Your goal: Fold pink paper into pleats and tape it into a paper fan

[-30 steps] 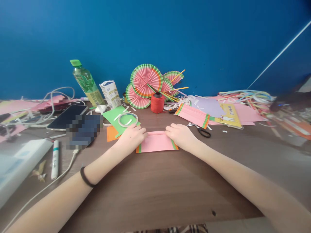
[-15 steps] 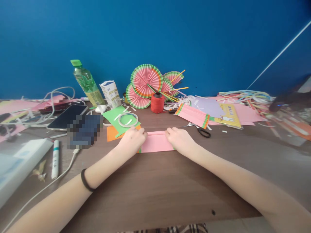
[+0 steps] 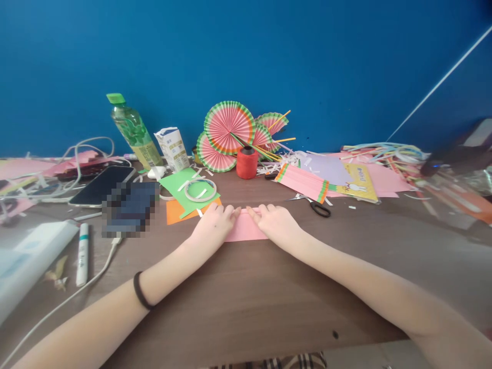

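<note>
A pink paper strip [image 3: 248, 229] lies flat on the table, with a narrow fold along its far edge. My left hand [image 3: 216, 224] is closed on the left part of that fold, fingers curled and thumb pointing inward. Opposite it, my right hand [image 3: 275, 223] grips the right part, and the two thumbs almost meet at the middle. The strip's coloured ends are covered by my hands. Just beyond my left hand are green paper [image 3: 180, 189], orange paper [image 3: 175, 212] and a tape roll [image 3: 200, 199].
Scissors [image 3: 320, 208] and a pleated pink paper [image 3: 302, 181] lie beyond my right hand. Paper fans [image 3: 229, 128] and a red thread spool [image 3: 246, 165] stand by the wall. A bottle [image 3: 134, 133], carton [image 3: 172, 148], phones [image 3: 102, 185] and a marker [image 3: 82, 254] are at left.
Both hands have slid inward along the fold, so their thumbs are now close together. Less of the pink strip shows between them. The view has shifted slightly.
</note>
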### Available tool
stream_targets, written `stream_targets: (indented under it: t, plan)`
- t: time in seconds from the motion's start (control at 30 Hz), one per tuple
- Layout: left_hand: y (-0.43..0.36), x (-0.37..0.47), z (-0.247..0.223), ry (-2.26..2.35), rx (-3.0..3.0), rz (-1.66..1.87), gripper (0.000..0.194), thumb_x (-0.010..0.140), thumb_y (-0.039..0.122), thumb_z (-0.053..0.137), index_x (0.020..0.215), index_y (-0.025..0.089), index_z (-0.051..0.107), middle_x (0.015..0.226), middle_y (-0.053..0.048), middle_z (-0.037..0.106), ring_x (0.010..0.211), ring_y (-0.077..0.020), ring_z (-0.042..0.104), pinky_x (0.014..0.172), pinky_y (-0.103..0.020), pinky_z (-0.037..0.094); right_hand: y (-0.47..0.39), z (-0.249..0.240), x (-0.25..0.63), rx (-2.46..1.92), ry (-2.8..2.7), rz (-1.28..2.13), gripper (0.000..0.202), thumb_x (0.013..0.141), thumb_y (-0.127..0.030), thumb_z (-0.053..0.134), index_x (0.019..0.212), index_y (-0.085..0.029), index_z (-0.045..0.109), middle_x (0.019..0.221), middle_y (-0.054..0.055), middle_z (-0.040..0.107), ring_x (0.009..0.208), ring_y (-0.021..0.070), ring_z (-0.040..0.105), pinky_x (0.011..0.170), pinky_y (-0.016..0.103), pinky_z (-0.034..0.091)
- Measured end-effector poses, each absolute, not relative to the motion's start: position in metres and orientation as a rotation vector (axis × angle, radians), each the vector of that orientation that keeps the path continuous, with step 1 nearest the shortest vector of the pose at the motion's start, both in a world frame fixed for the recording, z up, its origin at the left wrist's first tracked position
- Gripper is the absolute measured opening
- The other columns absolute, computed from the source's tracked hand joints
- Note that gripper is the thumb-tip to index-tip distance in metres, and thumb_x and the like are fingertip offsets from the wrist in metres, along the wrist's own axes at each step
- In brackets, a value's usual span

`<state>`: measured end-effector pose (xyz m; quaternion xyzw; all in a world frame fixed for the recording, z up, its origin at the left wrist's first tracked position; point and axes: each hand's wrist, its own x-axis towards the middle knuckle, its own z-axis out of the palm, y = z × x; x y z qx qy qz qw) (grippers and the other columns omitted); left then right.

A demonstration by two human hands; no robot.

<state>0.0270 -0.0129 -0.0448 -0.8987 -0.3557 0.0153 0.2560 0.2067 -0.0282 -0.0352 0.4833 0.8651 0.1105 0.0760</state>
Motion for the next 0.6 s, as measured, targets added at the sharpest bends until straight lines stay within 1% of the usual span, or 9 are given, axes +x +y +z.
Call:
stream_targets:
  t: [0.17, 0.33, 0.4, 0.5, 0.6]
  plan:
    - [-0.016, 0.031, -0.047, -0.981, -2.391, 0.033, 0.030, 0.084, 0.002, 0.035, 0.104, 0.010, 0.055, 0.070, -0.006, 0.054, 0.055, -0.0159, 0.052, 0.053, -0.031, 0.030, -0.028, -0.033, 0.206, 1.452, 2.595, 0.314, 0.044, 0.088, -0.004, 0.032, 0.129, -0.010, 0.044, 0.095, 0.017, 0.062, 0.085, 0.0230, 0.058, 0.062, 0.031, 0.043]
    - [-0.017, 0.031, -0.048, -1.028, -2.412, 0.072, 0.036, 0.082, -0.001, 0.038, 0.113, 0.007, 0.053, 0.072, -0.007, 0.056, 0.058, -0.0171, 0.053, 0.052, -0.031, 0.030, -0.026, -0.039, 0.209, 1.475, 2.610, 0.342, 0.043, 0.086, -0.003, 0.031, 0.126, -0.005, 0.048, 0.098, 0.018, 0.062, 0.084, 0.0235, 0.056, 0.062, 0.032, 0.041]
    - [-0.017, 0.030, -0.048, -1.062, -2.417, 0.054, 0.038, 0.081, -0.001, 0.038, 0.115, 0.008, 0.053, 0.076, -0.009, 0.057, 0.062, -0.0182, 0.054, 0.054, -0.031, 0.031, -0.025, -0.042, 0.212, 1.490, 2.632, 0.352, 0.042, 0.086, -0.004, 0.032, 0.124, -0.005, 0.050, 0.097, 0.017, 0.062, 0.082, 0.0229, 0.055, 0.062, 0.032, 0.040]
    - [-0.016, 0.028, -0.048, -1.102, -2.412, -0.040, 0.038, 0.083, 0.003, 0.039, 0.116, 0.012, 0.053, 0.085, -0.011, 0.059, 0.070, -0.0201, 0.054, 0.058, -0.033, 0.035, -0.021, -0.051, 0.219, 1.501, 2.735, 0.402, 0.040, 0.086, -0.008, 0.037, 0.122, -0.009, 0.053, 0.092, 0.014, 0.063, 0.080, 0.0211, 0.052, 0.064, 0.031, 0.036]
    - [-0.013, 0.023, -0.049, -1.059, -2.427, -0.166, 0.032, 0.085, 0.007, 0.040, 0.110, 0.014, 0.059, 0.094, -0.013, 0.059, 0.085, -0.0236, 0.054, 0.069, -0.036, 0.039, -0.013, -0.060, 0.227, 1.530, 2.875, 0.499, 0.035, 0.089, -0.019, 0.037, 0.117, -0.015, 0.059, 0.086, 0.011, 0.061, 0.079, 0.0201, 0.048, 0.065, 0.031, 0.031]
